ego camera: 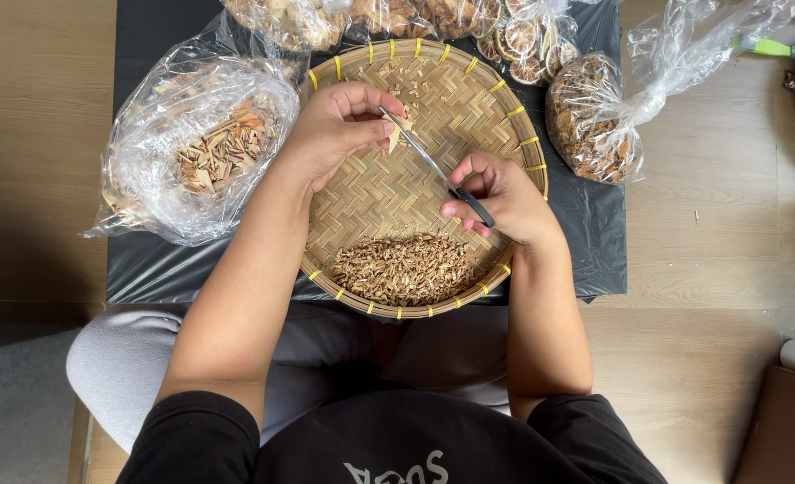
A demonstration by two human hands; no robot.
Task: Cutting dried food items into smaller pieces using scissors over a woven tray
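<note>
A round woven bamboo tray (375, 193) with yellow rim bindings lies on a black sheet in front of me. My left hand (335, 125) pinches a small pale dried piece (395, 136) above the tray's far half. My right hand (500, 193) grips black-handled scissors (438, 170), whose blades reach up to that piece. A heap of small brown cut bits (406, 267) fills the tray's near side. A few loose bits (411, 90) lie near the far rim.
A clear plastic bag of dried strips (205, 143) sits left of the tray. Another bag of dried brown pieces (594, 121) lies to the right. More bags of dried slices (415, 18) line the back. The black sheet (594, 233) covers a wooden floor.
</note>
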